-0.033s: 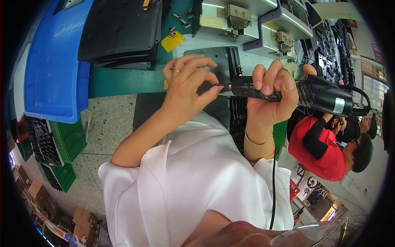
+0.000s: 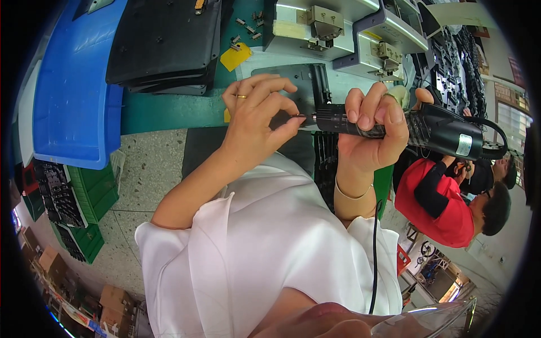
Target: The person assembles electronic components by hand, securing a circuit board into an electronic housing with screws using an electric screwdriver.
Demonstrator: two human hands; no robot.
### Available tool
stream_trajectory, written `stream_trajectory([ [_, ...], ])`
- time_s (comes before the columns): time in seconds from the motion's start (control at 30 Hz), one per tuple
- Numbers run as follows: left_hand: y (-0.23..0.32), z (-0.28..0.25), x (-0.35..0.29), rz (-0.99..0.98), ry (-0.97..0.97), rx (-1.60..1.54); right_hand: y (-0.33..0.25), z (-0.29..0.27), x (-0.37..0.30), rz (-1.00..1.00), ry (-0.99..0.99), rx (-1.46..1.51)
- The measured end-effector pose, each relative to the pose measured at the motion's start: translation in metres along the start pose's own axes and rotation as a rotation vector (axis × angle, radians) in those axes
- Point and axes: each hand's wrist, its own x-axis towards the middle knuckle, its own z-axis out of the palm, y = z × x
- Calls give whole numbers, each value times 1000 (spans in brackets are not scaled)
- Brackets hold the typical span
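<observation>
My right hand (image 2: 375, 127) is wrapped around a black electric screwdriver (image 2: 445, 130), held level with its nose pointing left. A cord loops from its rear end. Thumb and forefinger of my left hand (image 2: 259, 107) are pinched together right at the screwdriver's tip. Between them a small dark bit of something shows, too small to name. Beyond both hands, a dark flat panel (image 2: 301, 76) with a raised black edge lies on the green bench top (image 2: 169, 112).
A blue bin (image 2: 73, 96) and a stack of black panels (image 2: 163, 45) stand at left. Small metal parts (image 2: 241, 22) lie by a yellow tag (image 2: 235, 56). Metal-cased machines (image 2: 315, 28) line the back. A person in red (image 2: 437, 205) sits at right. Green crates (image 2: 93, 191) are below left.
</observation>
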Motion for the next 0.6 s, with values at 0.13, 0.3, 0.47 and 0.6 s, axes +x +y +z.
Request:
stream_trajectory([
  [0.13,2,3,2,6,-18,-29,1,2,-4,8,-4,4],
  [0.3,-3,-2,-3,1,-64,74,1,-5,-4,-26,-12,6],
  [0.47,-10,-14,-15,-4,-142,163,-1,-4,-1,-23,-51,-166],
  [0.6,-11,-12,-17,27,-147,206,9,-9,-7,-43,-152,-249],
])
